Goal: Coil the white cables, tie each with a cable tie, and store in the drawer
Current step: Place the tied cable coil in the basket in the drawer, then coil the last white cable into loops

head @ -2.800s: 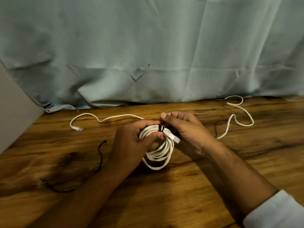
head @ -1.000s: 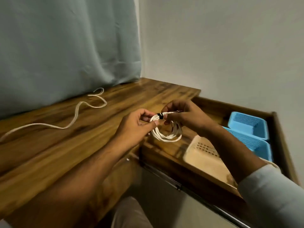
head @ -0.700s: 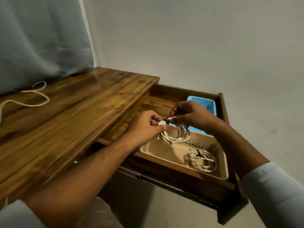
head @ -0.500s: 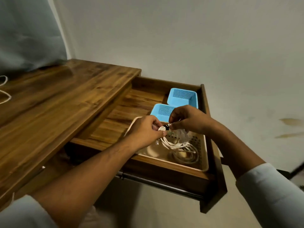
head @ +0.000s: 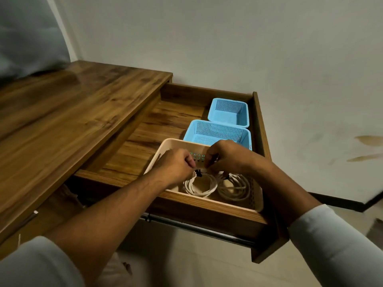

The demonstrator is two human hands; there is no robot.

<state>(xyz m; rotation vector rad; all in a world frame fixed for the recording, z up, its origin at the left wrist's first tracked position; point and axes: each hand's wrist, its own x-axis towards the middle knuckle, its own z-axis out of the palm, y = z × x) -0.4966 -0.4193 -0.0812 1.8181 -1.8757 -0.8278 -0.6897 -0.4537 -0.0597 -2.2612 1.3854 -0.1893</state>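
In the open drawer (head: 143,139), at its near right corner, a beige tray (head: 165,147) holds two coiled white cables side by side. The left coil (head: 200,186) hangs down into the tray from both hands, bound at its top by a black cable tie (head: 199,174); whether its lower loops touch the tray floor cannot be told. The left hand (head: 176,164) has its fingers curled and pinches the coil just left of the tie, and the right hand (head: 226,158) pinches it just right of the tie, so both are closed on the same bundle. The right coil (head: 235,188) lies flat in the tray, close beside the held one. Beyond the tray stands a blue basket (head: 207,129) and, farther still, a second blue basket (head: 228,119) against the drawer's right wall. To the left runs the wooden desk top (head: 72,121), with a pale curtain (head: 27,38) at its far end.
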